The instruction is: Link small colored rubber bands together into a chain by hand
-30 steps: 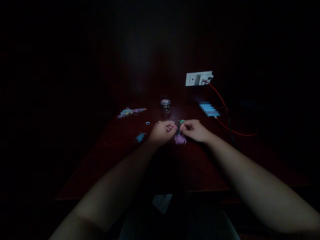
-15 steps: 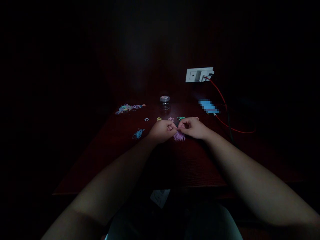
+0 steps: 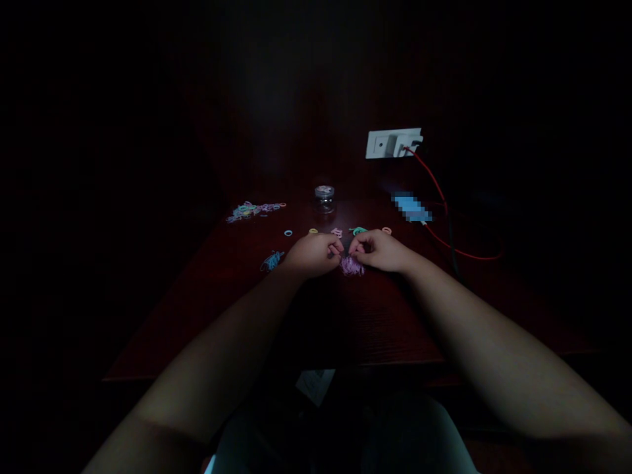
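Observation:
A small pile of purple elastic hair ties [image 3: 352, 266] lies on the dark red table between my two hands. My left hand [image 3: 314, 254] is at its left edge, fingers curled in with the thumb near them; anything they hold is too small to make out. From the right, my right hand [image 3: 379, 251] reaches to the pile's top, thumb and fingers drawn together; what is between them cannot be made out. Just behind the hands sit pink hair ties [image 3: 336, 232], green hair ties [image 3: 358, 231], a yellow hair tie [image 3: 313, 231] and an orange hair tie [image 3: 386, 231].
Blue hair ties [image 3: 272, 261] lie bunched left of my left hand, and a single blue tie [image 3: 288, 233] is behind them. A mixed heap [image 3: 251, 210] is at the back left. A lidded clear jar [image 3: 324, 199], a blurred phone [image 3: 411, 207] and its red cable [image 3: 469, 256] stand farther back.
My hands have come slightly apart: the left fingertips have drawn back to the left, away from the right fingertips. The whole view has shifted a little.

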`<state>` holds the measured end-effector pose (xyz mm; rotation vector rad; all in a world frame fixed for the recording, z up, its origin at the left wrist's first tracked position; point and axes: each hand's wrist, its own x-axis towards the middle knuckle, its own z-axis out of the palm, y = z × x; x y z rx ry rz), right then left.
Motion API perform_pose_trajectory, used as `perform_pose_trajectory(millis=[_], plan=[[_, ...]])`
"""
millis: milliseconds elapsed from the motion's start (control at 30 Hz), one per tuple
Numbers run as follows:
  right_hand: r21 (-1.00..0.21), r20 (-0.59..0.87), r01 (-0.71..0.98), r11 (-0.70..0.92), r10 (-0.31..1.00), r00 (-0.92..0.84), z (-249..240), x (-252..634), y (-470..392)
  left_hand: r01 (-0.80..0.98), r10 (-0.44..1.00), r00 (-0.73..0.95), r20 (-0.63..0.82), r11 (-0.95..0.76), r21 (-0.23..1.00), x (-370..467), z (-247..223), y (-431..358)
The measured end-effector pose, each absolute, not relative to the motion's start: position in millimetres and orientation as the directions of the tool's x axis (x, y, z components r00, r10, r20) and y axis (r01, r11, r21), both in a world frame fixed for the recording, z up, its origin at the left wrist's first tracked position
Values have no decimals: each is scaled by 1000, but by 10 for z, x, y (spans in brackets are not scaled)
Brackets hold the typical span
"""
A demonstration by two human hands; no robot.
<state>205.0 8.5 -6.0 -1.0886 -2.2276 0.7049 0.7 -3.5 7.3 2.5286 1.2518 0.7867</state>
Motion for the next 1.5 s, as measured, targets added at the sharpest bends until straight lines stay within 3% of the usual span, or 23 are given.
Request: perform_pose_trajectory(millis=[333, 600, 967, 1500], plan=[[-583, 348, 639, 502, 865, -362, 1, 1995, 74, 656, 795, 520, 311, -605, 451, 15, 40, -37], [-578, 351, 658, 483, 875, -333, -52, 2005, 118, 642, 811, 508, 291, -581, 499, 1, 7, -24], [-579, 347, 674, 459, 886, -307, -35, 1990, 117, 658, 813, 480, 330, -583, 477, -2, -7, 20], [-609, 328, 647, 458, 889, -321, -65, 1983, 125, 549, 798, 544, 258, -572, 610, 22, -58, 44]])
